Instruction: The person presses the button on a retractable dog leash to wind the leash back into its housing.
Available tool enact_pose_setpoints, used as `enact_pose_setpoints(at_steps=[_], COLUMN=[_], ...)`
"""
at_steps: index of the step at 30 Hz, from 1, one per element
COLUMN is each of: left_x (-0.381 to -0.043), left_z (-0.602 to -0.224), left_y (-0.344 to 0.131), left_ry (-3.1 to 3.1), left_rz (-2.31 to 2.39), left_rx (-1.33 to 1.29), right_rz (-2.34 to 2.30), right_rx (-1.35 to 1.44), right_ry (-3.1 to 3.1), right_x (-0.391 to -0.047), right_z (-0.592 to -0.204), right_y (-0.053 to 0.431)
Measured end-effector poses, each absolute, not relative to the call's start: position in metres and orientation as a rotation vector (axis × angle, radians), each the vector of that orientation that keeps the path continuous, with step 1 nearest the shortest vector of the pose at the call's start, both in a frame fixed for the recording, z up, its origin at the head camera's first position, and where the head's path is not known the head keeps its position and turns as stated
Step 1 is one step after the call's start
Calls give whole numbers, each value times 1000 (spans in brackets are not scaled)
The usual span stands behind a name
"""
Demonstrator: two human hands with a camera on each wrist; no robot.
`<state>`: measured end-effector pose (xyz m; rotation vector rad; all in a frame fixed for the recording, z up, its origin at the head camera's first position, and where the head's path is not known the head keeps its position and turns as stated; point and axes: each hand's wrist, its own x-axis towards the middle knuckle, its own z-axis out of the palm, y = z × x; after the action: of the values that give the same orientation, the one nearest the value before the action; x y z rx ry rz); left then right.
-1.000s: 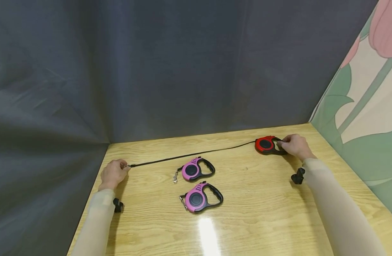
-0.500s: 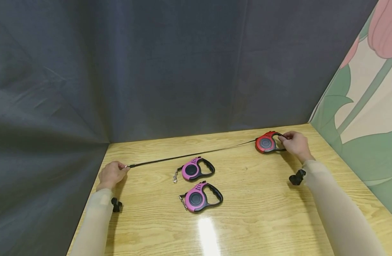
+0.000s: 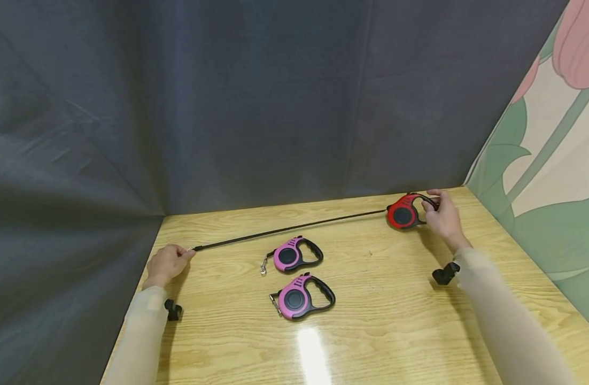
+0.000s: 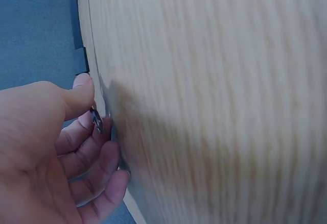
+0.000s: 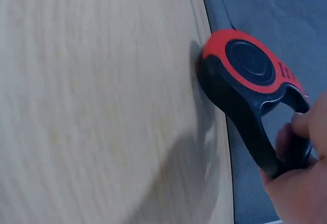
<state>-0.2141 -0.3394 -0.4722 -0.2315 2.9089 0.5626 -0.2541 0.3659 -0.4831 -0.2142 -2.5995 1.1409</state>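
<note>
My left hand [image 3: 165, 264] pinches the small metal clip [image 4: 97, 120] at the end of a black leash strap [image 3: 294, 228]. That strap runs taut across the back of the table to a red and black retractable leash [image 3: 401, 216] at the right. Its black handle is gripped by my right hand [image 3: 444, 218], with fingers through the loop, as the right wrist view shows. The red casing is tilted and seems slightly raised over the table. Between my hands lie two pink and black retractable leashes, the farther one [image 3: 287, 256] just below the strap and the nearer one [image 3: 294, 300] in front of it.
The wooden table [image 3: 381, 321] meets a dark grey curtain [image 3: 275, 107] along its back and left sides. A flower-patterned cloth [image 3: 554, 176] hangs at the right edge. Light glares off the tabletop at the front.
The red leash has been tilted up and shifted slightly back and right by my right hand. Its strap now looks straighter. My left hand has barely moved, and the pink leashes stay put.
</note>
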Motion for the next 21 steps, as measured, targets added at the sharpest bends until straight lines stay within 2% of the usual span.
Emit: enact_pose_setpoints(at_steps=[8,21], left_x=[-212,-210], left_z=[-472,-468], left_y=[-340,-349], left_ry=[2872,2930], left_rz=[558,747], left_rx=[-222,-201], right_rz=[1272,1186], right_rx=[-253,-94], right_ry=[-2638,-2675], right_x=[-247,-246], right_z=[-482,-481], right_y=[360,366])
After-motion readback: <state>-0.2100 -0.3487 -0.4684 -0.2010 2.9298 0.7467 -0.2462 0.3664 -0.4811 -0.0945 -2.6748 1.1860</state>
